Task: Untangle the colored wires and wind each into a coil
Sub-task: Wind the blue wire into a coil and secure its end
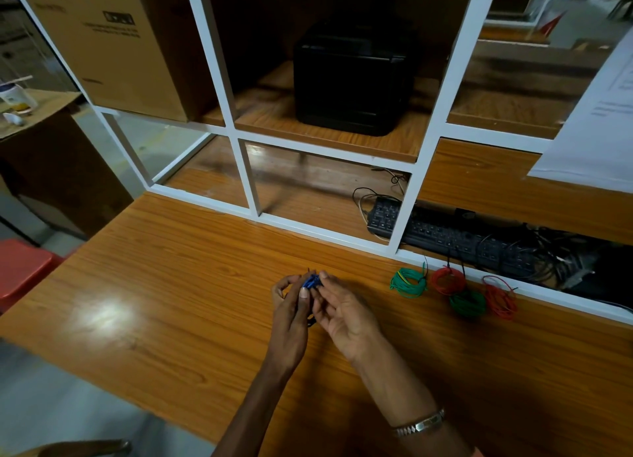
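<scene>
Both hands up over the middle of the bench, nearer its far edge, working a small blue wire bundle. Left hand pinching it, thumb pressed flat on the near face, fingers curled round the back — likely to stop the turns springing loose. Right hand meeting it from the other side, fingertips closed on the bundle's right edge, palm turned up; probably feeding or tucking the last turn, though the free end too small to make out. Bundle held clear of the wood, so able to rotate freely.

Off toward the far right edge, against the white frame: 4 finished coils parked well apart from the hands. Light green coil nearest, red coil just beside it, dark green coil touching below, second red coil furthest right. Grouped out of the way, presumably to keep done work from re-tangling. By the look of it, blue the last one left.

Behind the frame, a black keyboard and loose cables.
</scene>
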